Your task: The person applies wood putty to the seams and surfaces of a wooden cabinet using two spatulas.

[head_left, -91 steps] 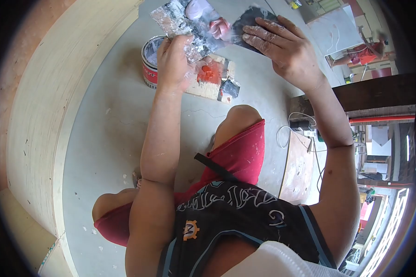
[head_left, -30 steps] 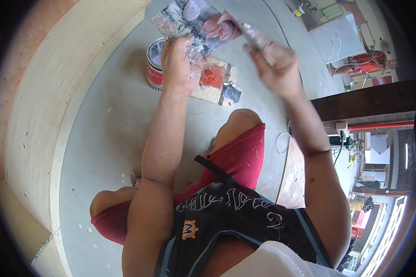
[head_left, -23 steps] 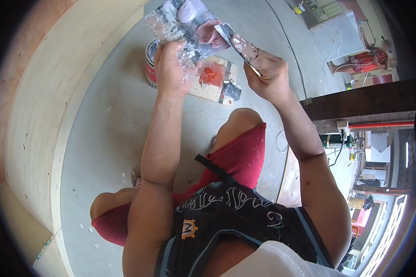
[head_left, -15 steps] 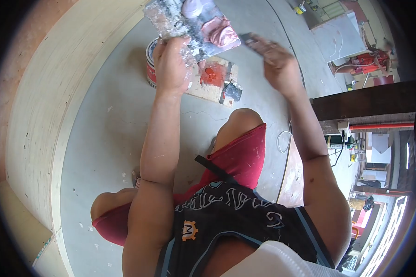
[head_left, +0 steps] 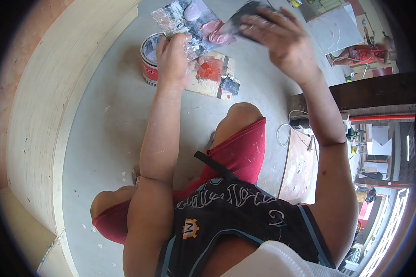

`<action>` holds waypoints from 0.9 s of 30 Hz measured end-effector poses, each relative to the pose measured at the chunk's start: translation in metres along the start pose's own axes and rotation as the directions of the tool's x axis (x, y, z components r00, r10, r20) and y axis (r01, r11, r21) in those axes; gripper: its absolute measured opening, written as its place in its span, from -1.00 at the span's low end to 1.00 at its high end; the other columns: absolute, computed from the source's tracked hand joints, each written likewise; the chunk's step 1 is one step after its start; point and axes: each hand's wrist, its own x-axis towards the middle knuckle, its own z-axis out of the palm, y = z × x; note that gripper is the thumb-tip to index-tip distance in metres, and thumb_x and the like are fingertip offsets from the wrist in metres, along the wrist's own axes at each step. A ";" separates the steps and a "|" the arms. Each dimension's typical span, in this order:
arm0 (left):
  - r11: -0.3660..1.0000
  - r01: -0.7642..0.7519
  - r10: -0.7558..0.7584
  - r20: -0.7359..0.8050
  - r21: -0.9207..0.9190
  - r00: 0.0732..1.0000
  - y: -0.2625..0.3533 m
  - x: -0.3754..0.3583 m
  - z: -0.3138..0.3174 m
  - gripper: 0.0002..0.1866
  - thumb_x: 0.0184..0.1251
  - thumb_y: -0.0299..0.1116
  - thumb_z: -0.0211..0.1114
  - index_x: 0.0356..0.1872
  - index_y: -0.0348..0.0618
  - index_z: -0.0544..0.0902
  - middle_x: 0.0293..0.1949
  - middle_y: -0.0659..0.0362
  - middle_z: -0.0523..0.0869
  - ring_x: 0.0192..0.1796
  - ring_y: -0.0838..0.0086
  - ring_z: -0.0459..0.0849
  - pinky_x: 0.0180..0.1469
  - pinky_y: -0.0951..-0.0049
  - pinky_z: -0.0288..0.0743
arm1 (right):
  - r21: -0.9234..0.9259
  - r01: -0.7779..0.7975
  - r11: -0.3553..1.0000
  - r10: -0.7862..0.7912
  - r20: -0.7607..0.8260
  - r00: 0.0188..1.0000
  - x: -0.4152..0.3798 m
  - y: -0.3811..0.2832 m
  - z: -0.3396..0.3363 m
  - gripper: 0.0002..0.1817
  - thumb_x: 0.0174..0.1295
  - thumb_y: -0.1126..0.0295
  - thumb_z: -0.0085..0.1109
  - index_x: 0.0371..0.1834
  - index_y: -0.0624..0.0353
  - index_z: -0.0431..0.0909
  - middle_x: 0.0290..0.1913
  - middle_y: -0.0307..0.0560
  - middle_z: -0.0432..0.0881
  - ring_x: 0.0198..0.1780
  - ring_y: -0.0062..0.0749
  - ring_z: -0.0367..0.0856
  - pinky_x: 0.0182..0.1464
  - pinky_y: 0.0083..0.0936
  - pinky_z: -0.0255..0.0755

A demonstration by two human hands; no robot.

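Note:
My left hand grips a smeared mixing board by its near edge, held above the floor. Pink and pale putty lies heaped on the board. My right hand holds a dark putty knife, its blade pressed against the pink putty at the board's right edge. The hand is blurred by motion. Below the board on the floor sit a red-and-white putty can and a small wooden offcut with a red blob on it.
A curved plywood panel wraps around the left side. My knees in red shorts are folded over the grey floor. A plywood scrap and a white cord lie to the right. Another person crouches far off at the upper right.
My right hand swung the putty knife away from the board and has come back onto the pink putty. The board in my left hand tilted slightly and dropped a little.

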 end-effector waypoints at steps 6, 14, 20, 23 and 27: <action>0.998 0.061 -0.060 0.014 -0.026 0.998 0.005 -0.003 0.001 -0.76 0.10 -0.44 0.09 -0.18 -0.27 0.49 -0.33 0.11 0.62 -0.35 0.34 0.63 -0.49 0.35 0.42 | -0.018 0.126 0.992 -0.125 0.062 0.990 0.003 -0.007 -0.001 -0.47 -0.10 0.74 0.07 -0.03 -0.01 0.60 0.03 -0.20 0.60 0.16 -0.32 0.49 0.17 -0.36 0.38; 0.958 0.032 -0.059 -0.085 -0.285 0.995 0.009 -0.011 0.011 -0.75 0.08 -0.45 0.11 -0.17 -0.18 0.50 -0.24 0.17 0.62 -0.23 0.36 0.62 -0.33 0.28 0.49 | 0.722 -0.236 0.650 0.421 -0.084 0.903 -0.008 -0.054 0.031 -0.66 0.06 0.69 0.12 -0.06 0.18 0.59 -0.29 0.01 0.67 -0.32 -0.37 0.66 -0.25 -0.64 0.49; 0.985 -0.051 0.052 0.003 -0.166 0.999 0.014 -0.010 -0.004 -0.76 0.09 -0.40 0.14 -0.18 -0.15 0.50 -0.26 0.18 0.60 -0.25 0.37 0.62 -0.41 0.30 0.47 | 0.635 -0.334 0.697 0.430 0.002 0.903 -0.019 -0.047 0.036 -0.66 0.00 0.72 0.13 -0.13 0.20 0.61 -0.31 0.00 0.66 -0.38 -0.35 0.64 -0.28 -0.60 0.50; 0.995 -0.035 0.033 -0.028 -0.098 0.999 0.017 -0.011 -0.001 -0.77 0.10 -0.41 0.11 -0.18 -0.18 0.49 -0.28 0.16 0.60 -0.32 0.37 0.61 -0.49 0.31 0.45 | 0.470 -0.245 0.848 0.290 -0.026 0.957 -0.025 -0.018 0.043 -0.47 -0.17 0.76 0.05 -0.08 0.03 0.61 -0.16 -0.13 0.67 -0.24 -0.19 0.64 -0.18 -0.50 0.55; 0.994 -0.106 0.105 0.060 0.014 0.993 0.015 -0.003 -0.004 -0.78 0.13 -0.44 0.08 -0.18 -0.23 0.47 -0.30 0.13 0.59 -0.37 0.37 0.61 -0.54 0.34 0.44 | 0.534 -0.214 0.818 0.342 -0.153 0.927 -0.010 -0.006 0.027 -0.49 -0.21 0.72 0.03 -0.16 -0.04 0.65 -0.15 -0.28 0.67 -0.10 -0.31 0.59 -0.08 -0.45 0.50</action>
